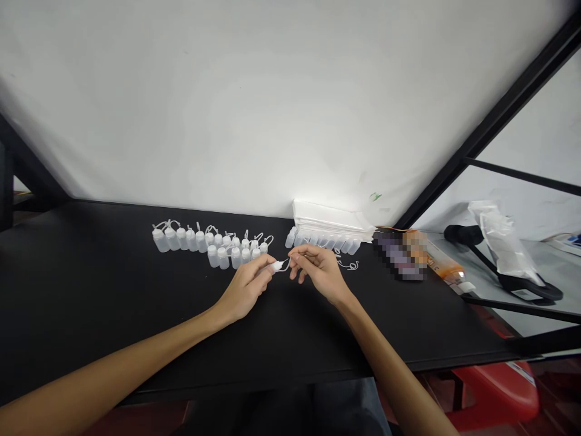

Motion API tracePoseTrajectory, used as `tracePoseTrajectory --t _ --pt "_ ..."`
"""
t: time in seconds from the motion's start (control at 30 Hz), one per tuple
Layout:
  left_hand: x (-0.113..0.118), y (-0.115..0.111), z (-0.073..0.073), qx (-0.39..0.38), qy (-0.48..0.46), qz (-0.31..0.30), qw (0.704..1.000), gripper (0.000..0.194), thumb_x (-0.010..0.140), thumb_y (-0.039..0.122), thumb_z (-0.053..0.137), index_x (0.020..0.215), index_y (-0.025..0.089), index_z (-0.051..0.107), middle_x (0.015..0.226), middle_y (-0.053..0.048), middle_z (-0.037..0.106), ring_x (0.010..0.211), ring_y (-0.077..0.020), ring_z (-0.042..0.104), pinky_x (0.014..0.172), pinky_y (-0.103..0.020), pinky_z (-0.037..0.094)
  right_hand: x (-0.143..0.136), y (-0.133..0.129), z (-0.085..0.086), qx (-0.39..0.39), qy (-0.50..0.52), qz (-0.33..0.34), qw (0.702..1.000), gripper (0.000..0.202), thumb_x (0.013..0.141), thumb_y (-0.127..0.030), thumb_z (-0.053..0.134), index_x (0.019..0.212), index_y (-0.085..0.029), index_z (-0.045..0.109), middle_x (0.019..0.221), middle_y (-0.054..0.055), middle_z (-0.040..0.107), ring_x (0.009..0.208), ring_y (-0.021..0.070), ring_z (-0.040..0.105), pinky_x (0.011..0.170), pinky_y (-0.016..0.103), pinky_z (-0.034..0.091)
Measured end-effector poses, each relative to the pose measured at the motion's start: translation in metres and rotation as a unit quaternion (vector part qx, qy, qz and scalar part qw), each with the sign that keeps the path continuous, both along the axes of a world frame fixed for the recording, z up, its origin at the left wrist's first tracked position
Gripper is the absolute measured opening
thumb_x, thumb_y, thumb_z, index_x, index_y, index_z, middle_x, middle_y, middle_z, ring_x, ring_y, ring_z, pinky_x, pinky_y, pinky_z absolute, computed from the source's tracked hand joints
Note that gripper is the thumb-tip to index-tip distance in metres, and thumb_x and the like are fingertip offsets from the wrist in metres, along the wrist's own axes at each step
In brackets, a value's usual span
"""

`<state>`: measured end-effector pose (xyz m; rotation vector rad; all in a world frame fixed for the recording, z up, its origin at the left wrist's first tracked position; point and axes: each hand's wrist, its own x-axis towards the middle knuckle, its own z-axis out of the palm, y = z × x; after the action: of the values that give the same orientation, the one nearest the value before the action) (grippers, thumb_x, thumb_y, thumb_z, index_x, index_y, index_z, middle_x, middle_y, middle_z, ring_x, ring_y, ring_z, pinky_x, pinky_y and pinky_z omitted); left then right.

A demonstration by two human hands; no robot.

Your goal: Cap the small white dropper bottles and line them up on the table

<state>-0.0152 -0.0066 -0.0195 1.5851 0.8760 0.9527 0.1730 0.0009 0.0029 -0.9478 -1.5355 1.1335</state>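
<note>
The left hand (pixel 245 289) has its grip closed around a white-capped bottle (pixel 276 266), whose body is mostly covered by the fingers, and the right hand (pixel 321 274) pinches what seems to be the thin white tube (pixel 287 265) at this cap. Both hands are above the black desk (pixel 181 339), where capped bottles (pixel 201 242) stand in rows on the left side, while more bottles (pixel 351 246) are lined up just before a white stack (pixel 333 219).

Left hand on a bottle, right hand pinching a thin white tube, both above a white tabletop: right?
Only the tabletop is wrong: the head view shows it black, not white. The left hand holds a bottle and the right hand a thin white tube.
</note>
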Motion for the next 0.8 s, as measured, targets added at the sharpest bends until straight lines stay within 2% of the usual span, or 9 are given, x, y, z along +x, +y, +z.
tracePoseTrajectory --t 0.5,0.8 --pt "0.0011 0.0004 0.0005 -0.054 -0.037 -0.018 0.998 0.023 0.093 0.036 0.044 0.088 0.016 0.053 0.060 0.007 0.029 0.048 -0.0061 0.024 0.044 -0.020 0.018 -0.0021 -0.0002 -0.0026 -0.016 -0.009 0.018 1.000 0.025 0.084 -0.039 0.063 0.083 -0.015 0.065 0.070 0.001 0.061 0.053 0.0107 0.062 0.042 0.019 0.045" --pt "0.0007 -0.0016 0.0052 -0.038 -0.042 -0.025 0.998 0.025 0.093 0.039 0.044 0.090 0.016 0.053 0.061 0.007 0.029 0.049 -0.0071 0.025 0.045 -0.021 0.020 -0.0031 -0.0022 -0.0002 -0.037 0.027 0.056 0.997 0.027 0.083 -0.042 0.066 0.085 -0.015 0.066 0.073 0.002 0.063 0.056 0.0111 0.063 0.044 0.019 0.046"
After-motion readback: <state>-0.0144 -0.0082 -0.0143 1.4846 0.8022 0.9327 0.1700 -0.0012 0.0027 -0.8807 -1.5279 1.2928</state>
